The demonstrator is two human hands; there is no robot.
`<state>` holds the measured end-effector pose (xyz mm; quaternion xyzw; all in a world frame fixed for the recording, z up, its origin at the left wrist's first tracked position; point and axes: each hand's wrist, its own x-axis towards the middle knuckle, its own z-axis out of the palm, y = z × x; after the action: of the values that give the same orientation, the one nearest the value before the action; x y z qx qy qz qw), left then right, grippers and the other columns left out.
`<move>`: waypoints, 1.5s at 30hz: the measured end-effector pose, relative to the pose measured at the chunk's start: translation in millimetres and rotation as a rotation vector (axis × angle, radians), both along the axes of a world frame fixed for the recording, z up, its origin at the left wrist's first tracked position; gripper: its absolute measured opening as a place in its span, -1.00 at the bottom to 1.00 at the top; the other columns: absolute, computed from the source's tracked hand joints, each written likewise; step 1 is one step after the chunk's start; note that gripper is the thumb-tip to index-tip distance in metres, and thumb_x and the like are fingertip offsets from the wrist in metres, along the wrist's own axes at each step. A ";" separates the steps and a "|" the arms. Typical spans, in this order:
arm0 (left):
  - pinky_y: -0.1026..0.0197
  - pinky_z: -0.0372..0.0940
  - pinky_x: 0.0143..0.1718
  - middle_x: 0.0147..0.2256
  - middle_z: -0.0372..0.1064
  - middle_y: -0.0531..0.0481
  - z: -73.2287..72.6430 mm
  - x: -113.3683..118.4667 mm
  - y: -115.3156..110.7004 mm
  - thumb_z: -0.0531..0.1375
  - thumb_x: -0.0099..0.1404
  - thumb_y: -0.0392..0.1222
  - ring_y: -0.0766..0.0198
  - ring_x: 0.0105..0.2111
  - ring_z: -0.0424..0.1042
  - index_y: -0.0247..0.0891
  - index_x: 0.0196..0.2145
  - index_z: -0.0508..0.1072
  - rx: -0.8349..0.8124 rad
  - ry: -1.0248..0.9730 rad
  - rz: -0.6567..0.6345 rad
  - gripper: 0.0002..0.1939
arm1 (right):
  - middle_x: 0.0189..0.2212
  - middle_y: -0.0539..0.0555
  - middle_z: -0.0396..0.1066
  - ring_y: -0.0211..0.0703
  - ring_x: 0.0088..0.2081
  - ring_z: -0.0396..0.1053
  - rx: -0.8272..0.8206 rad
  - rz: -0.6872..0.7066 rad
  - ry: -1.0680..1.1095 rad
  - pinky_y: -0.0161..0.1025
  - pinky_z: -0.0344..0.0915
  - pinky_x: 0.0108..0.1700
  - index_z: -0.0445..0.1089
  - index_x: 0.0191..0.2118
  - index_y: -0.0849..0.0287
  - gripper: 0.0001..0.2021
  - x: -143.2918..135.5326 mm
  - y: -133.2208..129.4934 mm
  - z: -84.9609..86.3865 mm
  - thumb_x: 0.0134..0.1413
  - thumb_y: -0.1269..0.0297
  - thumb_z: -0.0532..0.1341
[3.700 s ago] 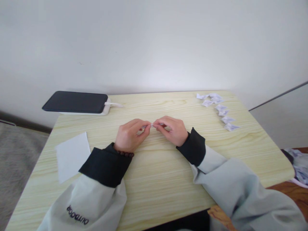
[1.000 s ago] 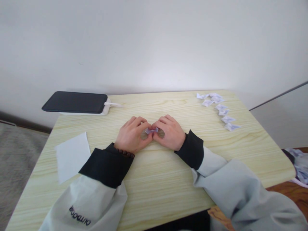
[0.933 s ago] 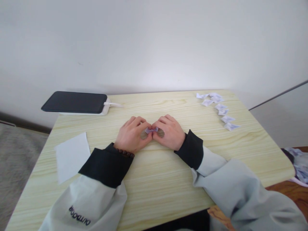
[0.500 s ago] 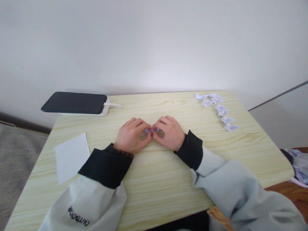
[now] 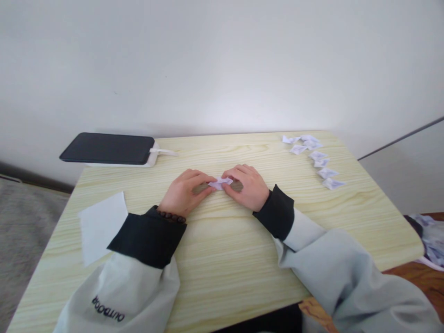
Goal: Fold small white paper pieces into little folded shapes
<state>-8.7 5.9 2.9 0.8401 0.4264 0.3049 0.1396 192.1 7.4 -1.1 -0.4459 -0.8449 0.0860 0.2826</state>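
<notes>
"What is being held?"

"A small folded piece of white paper (image 5: 219, 183), over the middle of the pale wood-grain table (image 5: 225, 259). Whether the tabletop is touched by it cannot be told."

"How is it gripped?"

"Its left end is pinched by thumb and fingertips of the left hand (image 5: 183, 193), its right end by those of the right hand (image 5: 250, 187). Both pinches are nearly closed, with rounded gaps left behind the fingertips."

"And around it?"

"A flat, square white sheet (image 5: 102, 229) is partly overlapped by the black left cuff (image 5: 147, 238); small folded white paper shapes (image 5: 327, 173) are strung along the far right."
</notes>
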 end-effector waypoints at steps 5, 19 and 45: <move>0.33 0.30 -0.30 -0.31 0.47 0.02 1.7 -4.2 1.8 0.14 0.24 -0.13 0.33 -0.34 0.42 -0.17 -0.32 0.53 -0.028 -0.068 0.068 -0.83 | -0.40 0.04 0.47 -0.23 -0.38 0.33 -0.017 0.037 0.135 -0.27 0.22 -0.25 0.43 -0.27 0.20 -0.79 8.6 8.7 -1.0 0.04 0.16 0.24; 0.32 0.31 -0.39 -0.39 0.51 0.10 3.1 -6.1 0.3 0.23 0.15 -0.08 0.37 -0.51 0.38 -0.17 -0.35 0.54 -0.121 -0.168 0.263 -0.85 | -0.37 0.02 0.54 -0.25 -0.37 0.43 -0.134 -0.045 0.334 -0.30 0.34 -0.28 0.52 -0.34 0.12 -0.90 14.5 14.1 -5.9 -0.01 0.25 0.29; 0.23 0.33 -0.26 -0.33 0.51 0.08 2.3 -6.5 2.3 0.16 0.21 -0.07 0.26 -0.30 0.45 -0.10 -0.35 0.51 -0.057 -0.051 0.130 -0.85 | -0.42 0.05 0.53 -0.27 -0.40 0.45 0.052 0.120 0.227 -0.37 0.34 -0.34 0.53 -0.38 0.18 -0.87 19.8 15.4 -4.2 0.04 0.27 0.25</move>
<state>-15.2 8.2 5.2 0.7983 0.4848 0.3223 0.1543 211.9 22.8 -5.3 -0.3744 -0.8346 0.1309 0.3822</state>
